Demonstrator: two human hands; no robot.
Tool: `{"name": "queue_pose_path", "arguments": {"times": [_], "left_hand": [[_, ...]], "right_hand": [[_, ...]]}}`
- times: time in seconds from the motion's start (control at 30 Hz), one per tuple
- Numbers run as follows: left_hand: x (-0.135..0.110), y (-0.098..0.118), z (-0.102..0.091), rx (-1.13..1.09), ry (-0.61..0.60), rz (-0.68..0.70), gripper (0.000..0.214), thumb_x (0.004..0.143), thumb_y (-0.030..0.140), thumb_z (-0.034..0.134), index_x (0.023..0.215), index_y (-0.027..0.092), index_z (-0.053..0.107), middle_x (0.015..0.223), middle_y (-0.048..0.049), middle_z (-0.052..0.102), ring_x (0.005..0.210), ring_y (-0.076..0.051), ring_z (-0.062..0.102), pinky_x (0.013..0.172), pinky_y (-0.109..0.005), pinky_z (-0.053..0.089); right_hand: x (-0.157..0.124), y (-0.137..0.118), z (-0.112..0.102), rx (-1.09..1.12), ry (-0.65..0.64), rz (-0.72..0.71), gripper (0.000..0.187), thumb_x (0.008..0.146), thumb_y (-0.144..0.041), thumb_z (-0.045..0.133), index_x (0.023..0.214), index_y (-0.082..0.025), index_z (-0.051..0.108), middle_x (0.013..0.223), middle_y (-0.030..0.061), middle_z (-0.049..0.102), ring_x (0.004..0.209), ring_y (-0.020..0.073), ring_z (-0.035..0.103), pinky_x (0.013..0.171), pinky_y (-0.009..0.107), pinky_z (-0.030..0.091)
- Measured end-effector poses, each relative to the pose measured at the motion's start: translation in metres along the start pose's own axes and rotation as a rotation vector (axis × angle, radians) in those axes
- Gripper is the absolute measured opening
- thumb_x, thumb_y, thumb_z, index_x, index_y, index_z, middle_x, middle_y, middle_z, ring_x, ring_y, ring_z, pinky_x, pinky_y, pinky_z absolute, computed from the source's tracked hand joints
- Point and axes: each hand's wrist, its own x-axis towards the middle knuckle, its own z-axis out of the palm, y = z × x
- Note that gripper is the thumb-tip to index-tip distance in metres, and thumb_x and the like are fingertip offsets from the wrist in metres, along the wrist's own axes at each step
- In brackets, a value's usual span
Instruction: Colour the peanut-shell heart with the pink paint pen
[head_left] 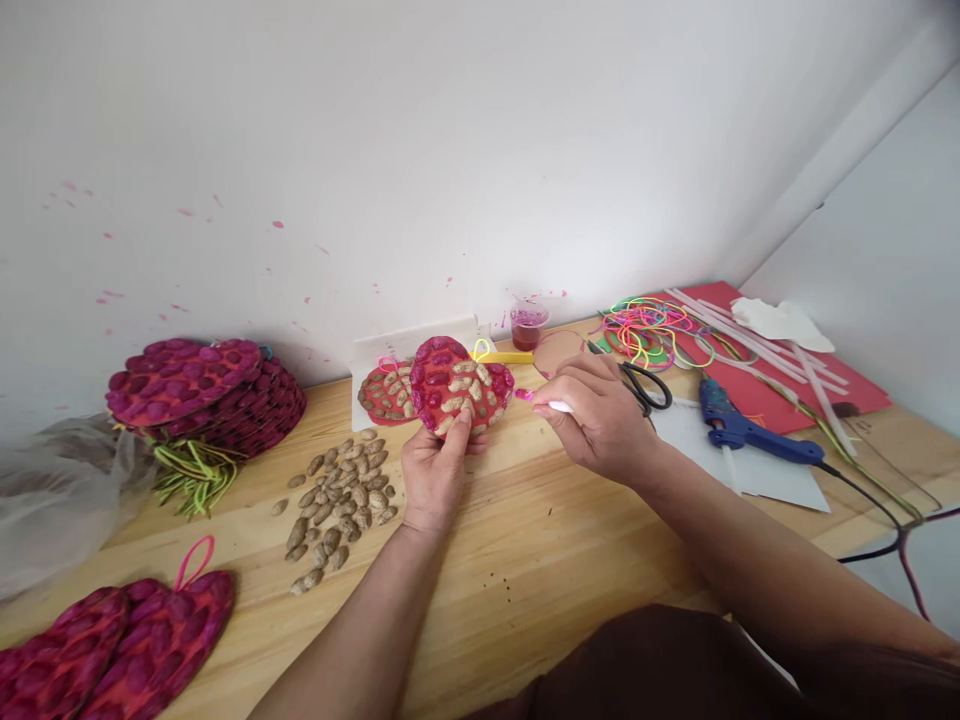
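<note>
My left hand (433, 470) is closed on the lower edge of a red heart-shaped piece (459, 385) covered with peanut shells, some of them painted pink. It holds the heart upright above the wooden table (525, 570). My right hand (596, 410) pinches a thin white-handled brush (551, 404) whose pink tip touches the heart's right edge. Behind the held heart lies a second peanut-covered heart (385, 393) on white paper.
Loose peanuts (337, 500) lie left of my left hand. Painted hearts are stacked at the far left (202, 390) and near the front left corner (112, 650). A cup of pink paint (528, 325), scissors (645, 385), coloured cords (645, 330), a blue glue gun (742, 428) and red paper (757, 380) lie to the right.
</note>
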Motion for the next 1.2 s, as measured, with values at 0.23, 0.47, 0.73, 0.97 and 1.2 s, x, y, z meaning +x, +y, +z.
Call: {"name": "queue_pose_path", "arguments": {"times": [0.23,0.47,0.73,0.97,1.2], "left_hand": [[0.0,0.001,0.0,-0.103,-0.001,-0.06,0.039,0.072,0.049,0.088,0.083,0.013,0.078,0.074,-0.0054,0.077,0.058,-0.018,0.071,0.057,-0.029,0.059],[-0.001,0.008,0.004,-0.217,0.014,-0.134,0.046,0.06,0.048,0.095,0.08,0.013,0.074,0.07,-0.0041,0.074,0.054,-0.015,0.068,0.054,-0.026,0.057],[0.0,0.009,0.003,-0.259,0.003,-0.157,0.045,0.058,0.045,0.096,0.08,0.013,0.072,0.07,-0.003,0.074,0.054,-0.014,0.068,0.052,-0.024,0.055],[0.0,0.011,0.004,-0.272,-0.007,-0.176,0.043,0.059,0.043,0.096,0.079,0.012,0.075,0.068,-0.0035,0.075,0.053,-0.014,0.068,0.05,-0.023,0.055],[0.001,0.01,0.003,-0.291,-0.013,-0.184,0.043,0.058,0.043,0.097,0.081,0.012,0.075,0.069,-0.003,0.075,0.053,-0.014,0.068,0.05,-0.023,0.055]], "right_hand": [[0.001,0.0,0.001,0.21,0.096,0.152,0.005,0.098,-0.021,0.062,0.095,-0.024,0.064,0.084,-0.0001,0.074,0.079,0.0176,0.065,0.078,0.035,0.046],[-0.001,0.006,0.005,0.368,0.245,0.417,0.005,0.097,-0.026,0.065,0.094,-0.023,0.063,0.086,0.0012,0.069,0.076,0.0157,0.064,0.067,0.03,0.046],[-0.004,0.008,0.009,0.449,0.212,0.518,0.009,0.096,-0.032,0.067,0.094,-0.023,0.064,0.083,-0.0005,0.066,0.071,0.014,0.059,0.066,0.03,0.045],[-0.002,0.011,0.009,0.516,0.174,0.575,0.015,0.097,-0.038,0.064,0.092,-0.023,0.063,0.077,-0.0007,0.063,0.066,0.0141,0.055,0.063,0.03,0.044],[-0.001,0.012,0.009,0.55,0.187,0.6,0.02,0.096,-0.041,0.065,0.089,-0.023,0.063,0.073,-0.0015,0.061,0.064,0.0134,0.054,0.06,0.028,0.043]]}}
